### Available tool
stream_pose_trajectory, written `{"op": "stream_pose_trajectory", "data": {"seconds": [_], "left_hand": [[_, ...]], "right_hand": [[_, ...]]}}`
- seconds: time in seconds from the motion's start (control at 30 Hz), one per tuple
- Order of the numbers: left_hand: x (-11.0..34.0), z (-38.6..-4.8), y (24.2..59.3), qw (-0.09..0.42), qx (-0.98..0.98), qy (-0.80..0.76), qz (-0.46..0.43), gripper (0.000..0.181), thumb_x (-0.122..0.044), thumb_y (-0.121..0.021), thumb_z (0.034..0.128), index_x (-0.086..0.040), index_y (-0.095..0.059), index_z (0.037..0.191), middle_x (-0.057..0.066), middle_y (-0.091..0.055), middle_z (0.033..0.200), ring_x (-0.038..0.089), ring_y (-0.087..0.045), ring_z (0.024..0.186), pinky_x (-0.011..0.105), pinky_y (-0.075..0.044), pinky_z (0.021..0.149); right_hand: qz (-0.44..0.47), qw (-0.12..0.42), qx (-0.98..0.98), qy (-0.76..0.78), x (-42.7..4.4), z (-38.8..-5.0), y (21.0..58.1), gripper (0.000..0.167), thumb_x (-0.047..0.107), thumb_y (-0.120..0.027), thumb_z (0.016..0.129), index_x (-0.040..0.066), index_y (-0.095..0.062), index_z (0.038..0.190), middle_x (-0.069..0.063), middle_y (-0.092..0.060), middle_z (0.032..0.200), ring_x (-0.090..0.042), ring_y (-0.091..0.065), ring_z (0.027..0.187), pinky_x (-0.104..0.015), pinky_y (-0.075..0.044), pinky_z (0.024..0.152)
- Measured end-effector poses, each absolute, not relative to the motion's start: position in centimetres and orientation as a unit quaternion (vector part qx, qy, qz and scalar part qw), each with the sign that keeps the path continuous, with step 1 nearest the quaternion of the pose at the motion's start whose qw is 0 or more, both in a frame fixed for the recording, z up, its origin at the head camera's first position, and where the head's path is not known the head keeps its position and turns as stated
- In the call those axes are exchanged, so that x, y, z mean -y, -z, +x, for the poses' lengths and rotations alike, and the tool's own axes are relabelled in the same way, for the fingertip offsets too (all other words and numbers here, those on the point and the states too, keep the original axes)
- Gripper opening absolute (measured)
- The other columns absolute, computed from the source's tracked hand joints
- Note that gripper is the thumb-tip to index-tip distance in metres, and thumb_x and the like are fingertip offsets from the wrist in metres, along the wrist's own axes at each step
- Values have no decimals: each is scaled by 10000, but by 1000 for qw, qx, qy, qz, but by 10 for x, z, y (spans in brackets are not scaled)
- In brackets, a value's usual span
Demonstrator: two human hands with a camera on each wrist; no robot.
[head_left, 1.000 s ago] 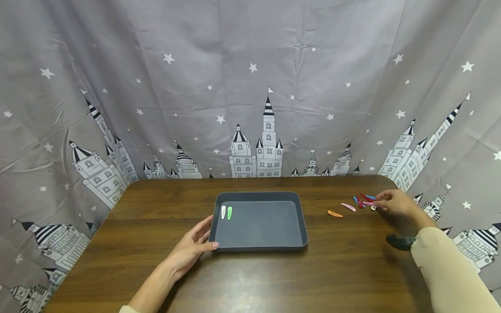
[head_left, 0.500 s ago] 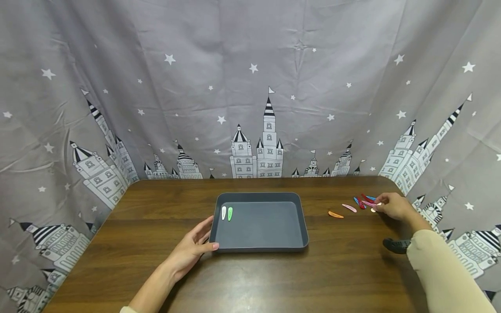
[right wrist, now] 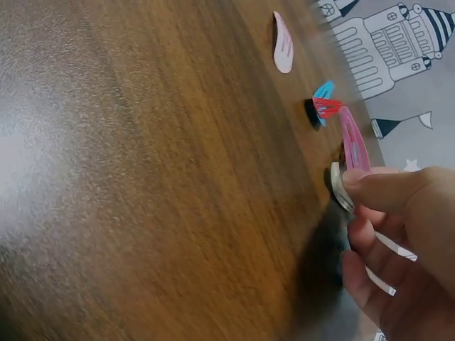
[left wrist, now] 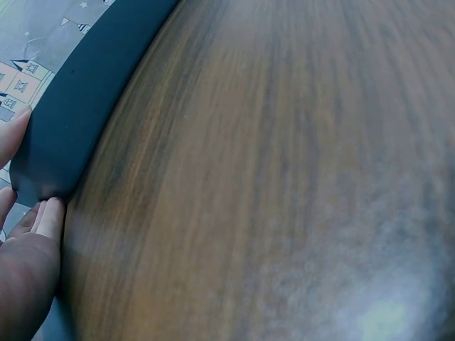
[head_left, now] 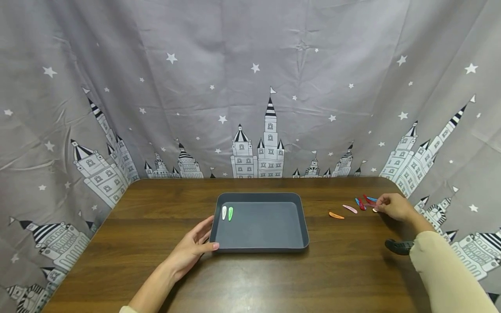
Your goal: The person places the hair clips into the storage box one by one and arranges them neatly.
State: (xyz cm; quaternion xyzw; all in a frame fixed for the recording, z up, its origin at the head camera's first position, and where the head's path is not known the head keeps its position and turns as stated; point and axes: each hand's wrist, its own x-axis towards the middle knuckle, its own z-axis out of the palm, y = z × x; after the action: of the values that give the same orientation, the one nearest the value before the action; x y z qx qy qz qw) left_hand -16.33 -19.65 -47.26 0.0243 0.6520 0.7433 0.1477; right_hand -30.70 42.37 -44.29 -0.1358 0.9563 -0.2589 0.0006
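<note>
The dark grey tray (head_left: 260, 226) lies on the wooden table, with a white hair clip (head_left: 224, 213) and a green hair clip (head_left: 230, 213) side by side at its left. My left hand (head_left: 192, 250) holds the tray's front left corner between thumb and fingers. Over at the right, my right hand (head_left: 395, 207) pinches a pink hair clip (right wrist: 354, 142) between thumb and fingertips. A whitish hair clip (right wrist: 339, 186) shows right beside the thumb; whether the thumb touches it, I cannot tell. Red (head_left: 362, 207) and blue hair clips (head_left: 372, 199) lie clustered just left of these fingers.
A pale pink hair clip (head_left: 350, 209) and an orange hair clip (head_left: 336, 215) lie between the tray and the cluster. A grey curtain (head_left: 195, 104) with castles and stars hangs behind the table (head_left: 258, 282).
My right hand has drawn the pink clip slightly away from the cluster, its tip lifting over the other clips. My left hand and the tray stay in place; the head view shifts slightly.
</note>
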Motion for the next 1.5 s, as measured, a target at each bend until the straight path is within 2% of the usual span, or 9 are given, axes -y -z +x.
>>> {"op": "stream_pose_trajectory", "data": {"seconds": [0.17, 0.5, 0.67, 0.87, 0.97, 1.03, 1.13, 1.3, 1.5], "left_hand": [[196, -163, 472, 149, -653, -742, 23, 875, 77, -723, 907, -97, -264, 1632, 119, -245, 1676, 321, -223, 1527, 267, -393, 1051], [197, -165, 472, 150, -653, -742, 18, 877, 72, -732, 904, -104, -273, 1630, 119, -247, 1677, 319, -239, 1523, 365, -340, 1122], [198, -165, 474, 148, -651, -745, 14, 878, 79, -735, 897, -108, -283, 1626, 112, -259, 1673, 308, -253, 1519, 329, -364, 1100], [198, -163, 474, 148, -651, -745, 20, 881, 80, -730, 901, -92, -266, 1629, 130, -245, 1675, 324, -242, 1521, 289, -384, 1072], [197, -164, 474, 145, -652, -744, 16, 876, 83, -727, 902, -103, -274, 1628, 124, -258, 1671, 319, -254, 1516, 258, -402, 1045], [197, -164, 475, 145, -652, -744, 16, 877, 86, -723, 902, -103, -272, 1630, 127, -261, 1670, 321, -255, 1515, 253, -406, 1040], [197, -165, 475, 145, -649, -746, 21, 882, 92, -719, 902, -92, -261, 1632, 142, -255, 1670, 329, -246, 1519, 266, -403, 1049], [196, -165, 474, 144, -643, -752, 27, 878, 101, -714, 901, -72, -256, 1629, 153, -248, 1671, 332, -239, 1522, 265, -409, 1048], [196, -164, 473, 145, -639, -755, 29, 874, 116, -707, 899, -69, -261, 1628, 157, -251, 1669, 334, -240, 1521, 249, -424, 1029]], "right_hand": [[-134, 2, -950, 280, -424, -308, 437, 108, 24, -682, 941, -16, -652, 845, 1, -609, 724, -145, -520, 650, -332, -436, 594], [-150, 1, -947, 282, -411, -318, 420, 93, 26, -638, 973, -27, -663, 900, -46, -649, 805, -194, -531, 745, -364, -429, 648], [-163, 1, -941, 297, -394, -323, 408, 95, 45, -662, 978, -14, -691, 908, -71, -660, 833, -189, -538, 771, -339, -443, 648], [-168, 39, -936, 306, -371, -325, 399, 65, 52, -634, 978, 17, -688, 967, -109, -669, 812, -222, -599, 682, -320, -493, 583], [-176, 60, -933, 309, -361, -325, 396, 73, 39, -611, 976, 29, -683, 969, -104, -657, 760, -232, -579, 595, -315, -454, 518], [-189, 65, -930, 309, -353, -327, 394, 77, 36, -609, 978, 37, -684, 961, -93, -662, 766, -220, -561, 573, -315, -439, 519], [-212, 56, -928, 302, -339, -329, 390, 89, 33, -616, 982, 57, -695, 949, -45, -661, 821, -179, -533, 614, -321, -440, 581], [-236, 41, -923, 302, -317, -330, 383, 111, 2, -624, 952, 67, -706, 916, 16, -667, 821, -167, -526, 745, -333, -431, 694], [-264, 28, -915, 304, -293, -334, 380, 128, -10, -634, 930, 81, -712, 885, -8, -706, 835, -160, -518, 762, -331, -414, 699]]}}
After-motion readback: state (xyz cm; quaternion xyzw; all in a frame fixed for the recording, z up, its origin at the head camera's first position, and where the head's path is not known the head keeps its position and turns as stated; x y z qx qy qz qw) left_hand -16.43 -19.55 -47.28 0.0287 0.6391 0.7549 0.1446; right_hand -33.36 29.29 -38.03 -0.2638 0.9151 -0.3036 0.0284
